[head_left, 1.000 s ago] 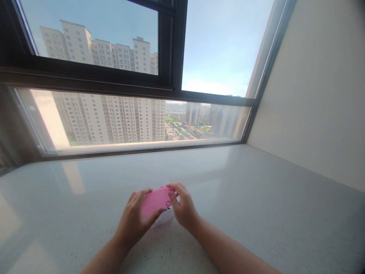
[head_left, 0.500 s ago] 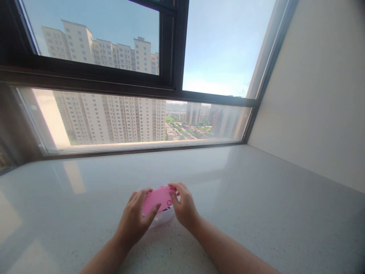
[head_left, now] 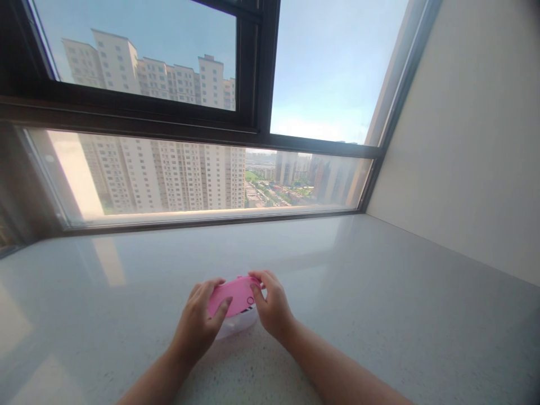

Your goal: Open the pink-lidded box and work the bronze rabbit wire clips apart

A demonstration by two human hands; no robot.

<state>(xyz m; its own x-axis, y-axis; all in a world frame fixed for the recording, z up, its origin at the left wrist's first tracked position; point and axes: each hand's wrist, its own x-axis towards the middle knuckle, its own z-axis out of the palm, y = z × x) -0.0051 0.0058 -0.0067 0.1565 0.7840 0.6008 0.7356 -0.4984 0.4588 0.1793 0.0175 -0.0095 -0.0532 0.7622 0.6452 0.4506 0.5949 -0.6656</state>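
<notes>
One left hand (head_left: 197,316) wrapped round the left end of a pink lid (head_left: 234,295), thumb on top, fingers clamped on the far edge. Next over, that lid's on a whitish translucent box (head_left: 240,322), out on the speckled pale windowsill (head_left: 379,315). Then the right hand (head_left: 273,306), thumb and fingers pinching the lid's right end.

Bright pink lid (head_left: 238,292) with a thin dark ring (head_left: 250,301) on it, whitish box (head_left: 240,322) underneath, pale grey speckled windowsill (head_left: 358,315), super dark brown window frame (head_left: 126,117), kinda off-white wall (head_left: 472,146).
</notes>
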